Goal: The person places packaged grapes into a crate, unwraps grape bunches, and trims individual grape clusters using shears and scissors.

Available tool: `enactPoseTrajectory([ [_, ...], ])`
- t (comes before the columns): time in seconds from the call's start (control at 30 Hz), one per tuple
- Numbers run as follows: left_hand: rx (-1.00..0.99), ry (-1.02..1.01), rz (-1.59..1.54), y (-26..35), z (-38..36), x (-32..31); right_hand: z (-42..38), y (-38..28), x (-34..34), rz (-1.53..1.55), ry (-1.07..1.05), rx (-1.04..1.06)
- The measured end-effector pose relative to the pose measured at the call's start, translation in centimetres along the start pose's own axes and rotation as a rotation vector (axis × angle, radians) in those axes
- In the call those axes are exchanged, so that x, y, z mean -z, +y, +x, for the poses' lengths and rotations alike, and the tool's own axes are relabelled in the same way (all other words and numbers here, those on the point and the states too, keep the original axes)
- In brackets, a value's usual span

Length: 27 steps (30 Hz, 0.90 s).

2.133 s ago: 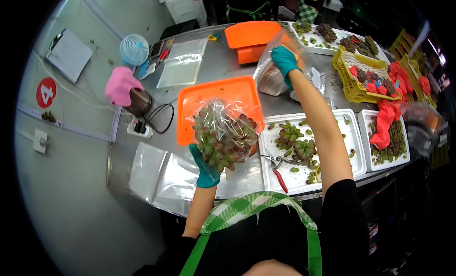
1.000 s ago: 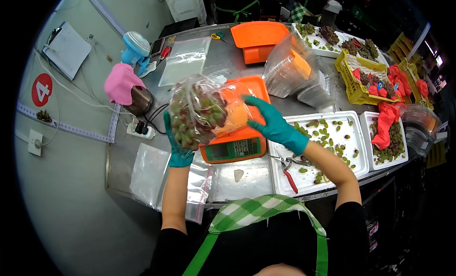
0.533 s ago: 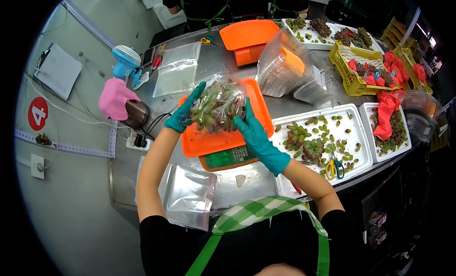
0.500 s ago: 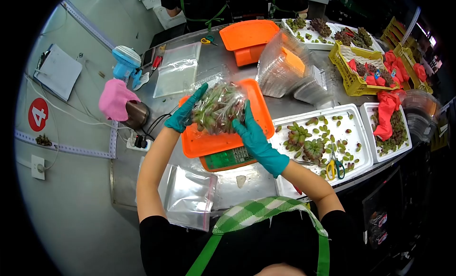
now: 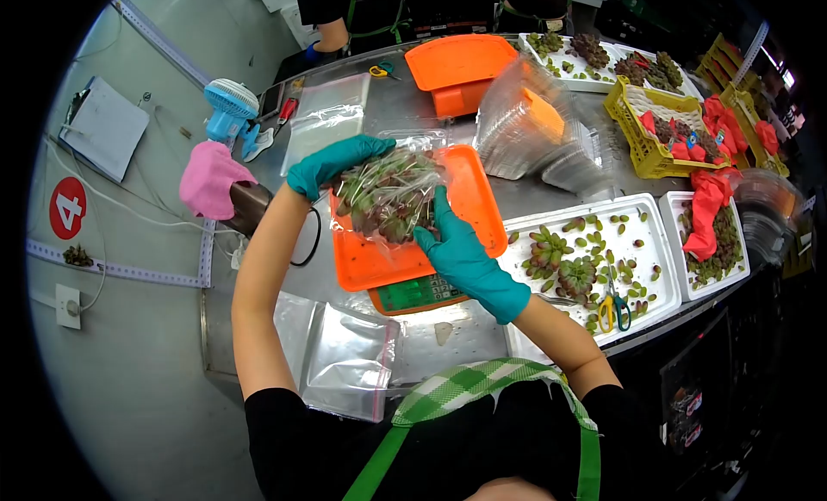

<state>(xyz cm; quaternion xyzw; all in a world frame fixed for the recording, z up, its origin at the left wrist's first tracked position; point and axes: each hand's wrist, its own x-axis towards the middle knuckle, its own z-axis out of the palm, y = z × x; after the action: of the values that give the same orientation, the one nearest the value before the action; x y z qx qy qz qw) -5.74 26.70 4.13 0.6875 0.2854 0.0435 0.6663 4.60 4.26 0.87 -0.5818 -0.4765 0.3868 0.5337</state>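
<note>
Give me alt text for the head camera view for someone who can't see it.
Two teal-gloved hands, left and right, hold a clear plastic bag of succulents over the orange tray of a digital scale. To the right, a white foam tray holds loose succulent leaves, two rosettes and scissors.

We observe a blue fan (image 5: 230, 103) near a pink cloth (image 5: 209, 180), a clipboard (image 5: 107, 130) above a red number 4 sign (image 5: 67, 208), and a wall socket (image 5: 68, 306) below it.
</note>
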Motion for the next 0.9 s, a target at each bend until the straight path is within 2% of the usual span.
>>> enactPoseTrajectory([
  [0.07,0.036,-0.006,0.090,2.4,-0.3,-0.5,0.5,1.3,-1.0,0.063,0.078,0.104],
  [0.13,-0.071,-0.024,0.237,1.8,1.3,1.2,1.2,2.5,-2.3,0.147,0.152,0.173],
  [0.23,-0.146,-0.074,0.359,0.4,3.5,2.1,2.0,5.5,-4.2,-0.005,0.260,0.207],
  [0.3,-0.100,-0.201,0.495,-0.1,4.6,1.4,1.8,6.3,-4.3,0.013,0.198,0.143],
  [0.33,-0.122,-0.236,0.405,-1.2,5.1,1.6,1.4,6.6,-4.4,0.022,0.167,0.105],
  [0.43,-0.054,-0.250,0.300,-0.8,3.4,-0.2,-0.2,6.5,-4.3,-0.483,0.275,0.358],
  [0.47,-0.105,-0.272,0.303,-0.9,3.0,-0.4,-0.7,5.8,-4.0,-0.501,0.223,0.312],
  [0.53,0.027,-0.192,0.480,-0.6,2.4,-1.1,-1.2,4.4,-3.0,-0.534,0.120,0.235],
  [0.57,0.097,-0.153,0.570,-0.7,2.1,-1.5,-1.4,4.7,-2.9,-0.538,0.122,0.266],
  [0.6,0.067,-0.116,0.757,-0.9,1.9,-2.2,-1.6,5.1,-2.7,-0.542,0.126,0.298],
  [0.7,-0.120,-0.023,0.978,-2.6,0.7,-3.7,-2.3,5.4,-2.0,-0.567,0.115,0.308],
  [0.73,-0.123,0.024,0.865,-2.9,0.3,-4.3,-2.5,5.5,-1.7,-0.583,0.115,0.311],
  [0.8,-0.230,0.132,0.908,-4.0,0.0,-5.2,-2.8,5.6,-1.4,-0.626,0.138,0.285],
  [0.87,-0.346,0.272,0.916,-4.3,-0.6,-6.3,-3.4,4.4,-0.4,-0.794,0.242,0.309],
  [0.9,-0.383,0.375,1.036,-4.2,-1.0,-6.8,-3.7,4.0,-0.1,-0.877,0.297,0.318],
])
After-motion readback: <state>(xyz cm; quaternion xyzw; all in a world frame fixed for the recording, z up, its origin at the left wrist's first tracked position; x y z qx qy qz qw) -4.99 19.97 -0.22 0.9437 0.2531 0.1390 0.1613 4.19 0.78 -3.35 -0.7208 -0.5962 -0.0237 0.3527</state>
